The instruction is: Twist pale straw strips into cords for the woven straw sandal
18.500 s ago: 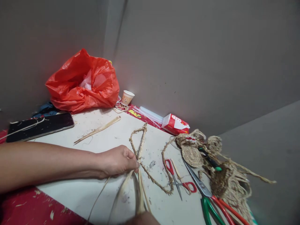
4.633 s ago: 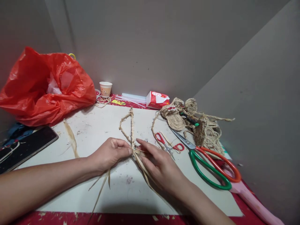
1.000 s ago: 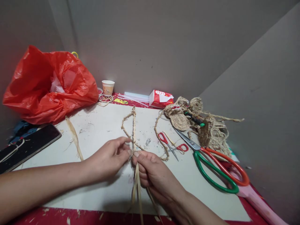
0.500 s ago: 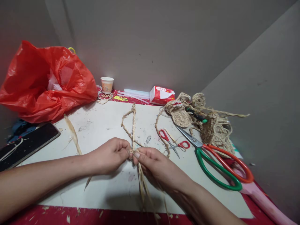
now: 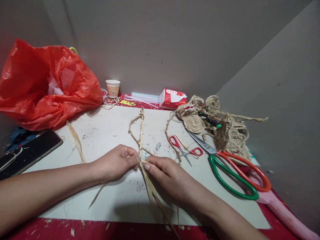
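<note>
A braided cord of dry straw-like fibre [image 5: 141,135] runs up the middle of the white board [image 5: 105,123], its finished part looping to the left and right. At its lower end my left hand [image 5: 118,163] pinches the strands between thumb and fingers. My right hand [image 5: 166,171] grips the same end from the other side, its thumb on top. Loose flat fibre strands [image 5: 150,188] hang down from between the hands toward the board's front edge. Another strand end sticks out below my left wrist. The fingertips partly hide where the strands cross.
Red-handled scissors [image 5: 185,151] and large shears with green and orange handles [image 5: 212,151] lie at right. Behind them are coiled woven fibre pieces [image 5: 195,123]. A red plastic bag [image 5: 82,90], a phone [image 5: 32,151], a paper cup [image 5: 113,89] and a tissue pack [image 5: 172,99] stand around the board.
The hands stay at the braid's end, with the fingertips shifted slightly. The hanging strands have spread and swung a little, and the view has tilted slightly.
</note>
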### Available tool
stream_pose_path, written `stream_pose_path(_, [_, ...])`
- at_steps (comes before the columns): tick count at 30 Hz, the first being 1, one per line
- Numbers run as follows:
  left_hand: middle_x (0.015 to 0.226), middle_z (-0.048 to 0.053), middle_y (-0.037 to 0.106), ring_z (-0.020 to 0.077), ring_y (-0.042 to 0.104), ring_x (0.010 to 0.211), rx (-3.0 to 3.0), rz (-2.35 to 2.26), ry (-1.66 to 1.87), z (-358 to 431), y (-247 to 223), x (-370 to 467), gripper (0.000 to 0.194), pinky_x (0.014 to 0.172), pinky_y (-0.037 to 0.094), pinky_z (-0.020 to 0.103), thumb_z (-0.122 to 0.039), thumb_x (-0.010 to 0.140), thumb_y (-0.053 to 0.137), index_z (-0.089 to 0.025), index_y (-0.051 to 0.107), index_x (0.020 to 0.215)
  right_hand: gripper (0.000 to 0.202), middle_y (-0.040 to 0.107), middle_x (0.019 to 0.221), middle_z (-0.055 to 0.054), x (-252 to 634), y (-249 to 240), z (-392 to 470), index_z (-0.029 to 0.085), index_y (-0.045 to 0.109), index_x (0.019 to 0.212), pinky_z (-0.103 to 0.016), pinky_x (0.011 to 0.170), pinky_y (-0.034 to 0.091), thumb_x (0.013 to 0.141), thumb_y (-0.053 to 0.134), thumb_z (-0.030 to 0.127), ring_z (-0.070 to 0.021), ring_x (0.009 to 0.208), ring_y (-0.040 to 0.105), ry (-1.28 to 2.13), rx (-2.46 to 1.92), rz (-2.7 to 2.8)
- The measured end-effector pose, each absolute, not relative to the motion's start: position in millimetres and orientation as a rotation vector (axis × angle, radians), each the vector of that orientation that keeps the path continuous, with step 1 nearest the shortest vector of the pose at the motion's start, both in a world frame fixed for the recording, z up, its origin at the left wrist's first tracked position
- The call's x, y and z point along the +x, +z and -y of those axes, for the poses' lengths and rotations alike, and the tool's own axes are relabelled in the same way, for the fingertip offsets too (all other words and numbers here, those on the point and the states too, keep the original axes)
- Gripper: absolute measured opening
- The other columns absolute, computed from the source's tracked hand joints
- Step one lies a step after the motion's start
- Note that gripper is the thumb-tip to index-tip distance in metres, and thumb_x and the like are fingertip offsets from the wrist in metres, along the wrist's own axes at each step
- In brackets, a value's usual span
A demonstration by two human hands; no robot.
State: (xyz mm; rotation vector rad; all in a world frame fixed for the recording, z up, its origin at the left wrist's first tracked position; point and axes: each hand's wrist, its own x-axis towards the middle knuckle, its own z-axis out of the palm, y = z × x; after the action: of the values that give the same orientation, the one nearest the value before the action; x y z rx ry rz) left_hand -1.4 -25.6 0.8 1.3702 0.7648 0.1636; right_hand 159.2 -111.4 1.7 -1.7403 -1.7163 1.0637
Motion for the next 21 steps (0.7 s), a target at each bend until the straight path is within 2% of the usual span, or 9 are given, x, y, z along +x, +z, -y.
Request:
stream_pose_path(4, [0.048, -0.008, 0.034, 0.0053, 0.024, 0.045, 1.461, -0.794, 0.136, 25.9, -4.4, -2.5, 0.026, 0.045, 0.019, 0.021, -0.034, 0.077, 0.054, -0.015, 0.049, 0.06, 0.027, 0.044, 0.059, 0.003, 160.4, 8.8, 112.8, 0.019, 0.045, 0.062, -0.023, 0.055, 0.031, 0.088, 0.042, 0.028, -0.0121, 0.058, 0.041, 1.092, -1.809, 1.645])
stream_pose_path(6, [0.05, -0.007, 0.04, 0.0057, 0.029, 0.046, 1.472, -0.77, 0.151, 27.2, -6.4, -2.2, 0.026, 0.047, 0.023, 0.021, -0.035, 0.079, 0.053, -0.014, 0.052, 0.062, 0.026, 0.042, 0.057, 0.004, 154.8, 9.5, 115.0, 0.018, 0.049, 0.065, -0.022, 0.053, 0.031, 0.088, 0.041, 0.028, -0.0115, 0.055, 0.039, 1.206, -1.772, 1.523])
stream_pose_path(8, [0.055, -0.002, 0.052, 0.0072, 0.041, 0.05, 1.433, -0.715, 0.184, 29.3, -7.8, -1.4, 0.027, 0.051, 0.032, 0.021, -0.033, 0.081, 0.05, -0.014, 0.055, 0.063, 0.028, 0.042, 0.057, 0.004, 146.2, 7.7, 118.1, 0.018, 0.052, 0.068, -0.022, 0.052, 0.032, 0.089, 0.037, 0.029, -0.0111, 0.054, 0.039, 1.307, -1.709, 1.421])
stream_pose_path(11, [0.06, 0.002, 0.06, 0.0099, 0.052, 0.056, 1.321, -0.667, 0.229, 33.5, -7.7, -0.5, 0.029, 0.057, 0.038, 0.023, -0.033, 0.082, 0.05, -0.013, 0.056, 0.061, 0.03, 0.048, 0.058, 0.002, 134.1, 2.0, 122.6, 0.018, 0.05, 0.068, -0.022, 0.054, 0.033, 0.091, 0.033, 0.028, -0.0116, 0.055, 0.044, 1.172, -1.731, 1.515])
stream_pose_path(15, [0.054, -0.001, 0.055, 0.0066, 0.043, 0.047, 1.205, -0.771, 0.256, 38.5, -5.4, -0.5, 0.03, 0.049, 0.032, 0.021, -0.039, 0.077, 0.059, -0.012, 0.056, 0.062, 0.027, 0.06, 0.059, -0.003, 125.1, -6.4, 125.9, 0.018, 0.054, 0.072, -0.027, 0.052, 0.028, 0.091, 0.035, 0.023, -0.0152, 0.052, 0.051, 0.684, -2.006, 1.841])
stream_pose_path(18, [0.052, -0.002, 0.053, 0.0054, 0.04, 0.044, 1.134, -0.788, 0.265, 39.6, -4.9, -0.7, 0.029, 0.046, 0.027, 0.02, -0.039, 0.072, 0.065, -0.012, 0.056, 0.063, 0.019, 0.066, 0.06, -0.007, 117.2, -12.5, 131.8, 0.016, 0.06, 0.08, -0.029, 0.047, 0.022, 0.086, 0.042, 0.015, -0.0169, 0.046, 0.053, 0.433, -2.112, 2.049])
stream_pose_path(21, [0.046, -0.006, 0.046, 0.0034, 0.03, 0.04, 1.167, -0.802, 0.25, 38.1, -4.9, -1.9, 0.029, 0.042, 0.017, 0.02, -0.038, 0.071, 0.068, -0.013, 0.056, 0.066, 0.014, 0.065, 0.056, -0.008, 110.1, -16.7, 144.7, 0.016, 0.063, 0.074, -0.028, 0.043, 0.021, 0.073, 0.052, 0.007, -0.016, 0.04, 0.05, 0.474, -1.928, 2.234])
